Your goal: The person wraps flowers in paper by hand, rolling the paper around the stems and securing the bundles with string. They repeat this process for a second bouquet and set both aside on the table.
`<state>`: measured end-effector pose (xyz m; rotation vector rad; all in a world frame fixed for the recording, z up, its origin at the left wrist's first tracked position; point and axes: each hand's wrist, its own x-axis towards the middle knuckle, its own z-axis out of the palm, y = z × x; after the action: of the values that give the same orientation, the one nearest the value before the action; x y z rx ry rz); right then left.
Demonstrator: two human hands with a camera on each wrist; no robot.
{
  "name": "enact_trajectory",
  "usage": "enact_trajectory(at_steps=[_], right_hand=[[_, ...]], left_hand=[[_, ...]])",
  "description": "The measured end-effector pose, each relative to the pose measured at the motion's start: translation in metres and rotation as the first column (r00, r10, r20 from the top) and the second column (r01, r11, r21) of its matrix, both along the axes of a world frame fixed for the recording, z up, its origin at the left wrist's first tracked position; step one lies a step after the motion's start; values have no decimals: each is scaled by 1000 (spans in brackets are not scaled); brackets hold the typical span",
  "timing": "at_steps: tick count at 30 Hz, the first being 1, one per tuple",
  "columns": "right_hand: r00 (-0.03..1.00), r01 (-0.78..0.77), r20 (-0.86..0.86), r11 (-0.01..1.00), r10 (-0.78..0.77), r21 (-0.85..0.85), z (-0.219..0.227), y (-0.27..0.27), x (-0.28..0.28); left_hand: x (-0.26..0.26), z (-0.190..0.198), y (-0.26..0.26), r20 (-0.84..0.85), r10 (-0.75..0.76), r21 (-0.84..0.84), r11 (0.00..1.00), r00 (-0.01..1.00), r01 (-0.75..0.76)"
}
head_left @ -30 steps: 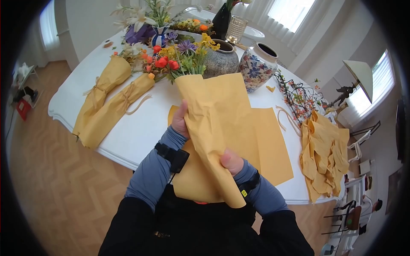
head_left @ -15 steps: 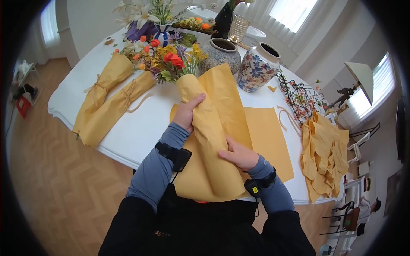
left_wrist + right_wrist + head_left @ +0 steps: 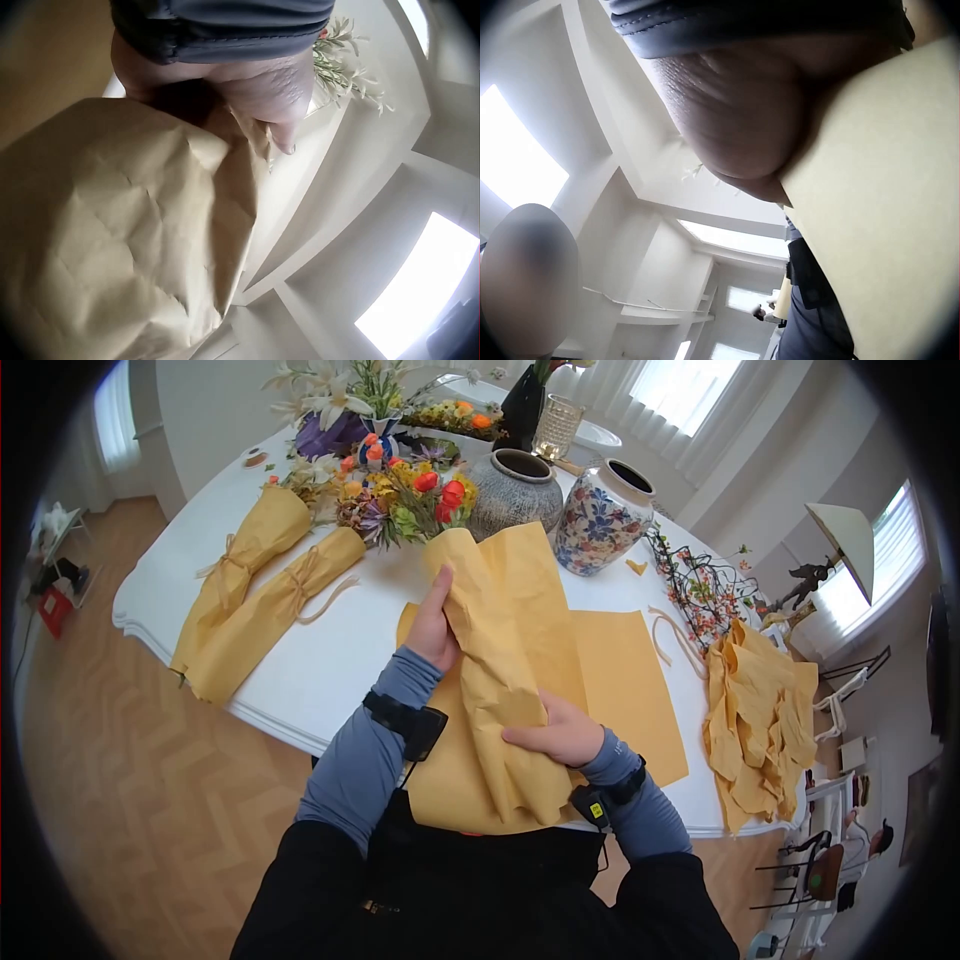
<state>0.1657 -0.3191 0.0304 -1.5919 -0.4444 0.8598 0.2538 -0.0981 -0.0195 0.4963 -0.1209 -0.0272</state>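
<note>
A yellow-brown sheet of wrapping paper is rolled around a bunch of flowers in the head view. Red, yellow and purple blooms stick out beyond its upper end; the stems are hidden inside. My left hand grips the roll near its top, thumb over the front. Lower down, my right hand holds the right side, its thumb across the creased front and its fingers behind. Both wrist views show paper close up, wrinkled at the left hand and smooth at the right hand.
Flat paper lies beneath on the white table. Two tied paper bundles lie left. A grey vase and a floral vase stand behind. Crumpled paper and berry branches lie right.
The right hand has shifted right and slightly up, and the loose right part of the paper has folded inward. The bunch has turned, with red blooms now at its right. Fresh creases mark the lower roll.
</note>
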Motion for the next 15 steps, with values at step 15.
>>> enact_trajectory(at_steps=[15], right_hand=[[885,-50,-432,958,174,282,-43,-26,12]], left_hand=[[-3,-10,18,42,-161,-124,978,986,165]])
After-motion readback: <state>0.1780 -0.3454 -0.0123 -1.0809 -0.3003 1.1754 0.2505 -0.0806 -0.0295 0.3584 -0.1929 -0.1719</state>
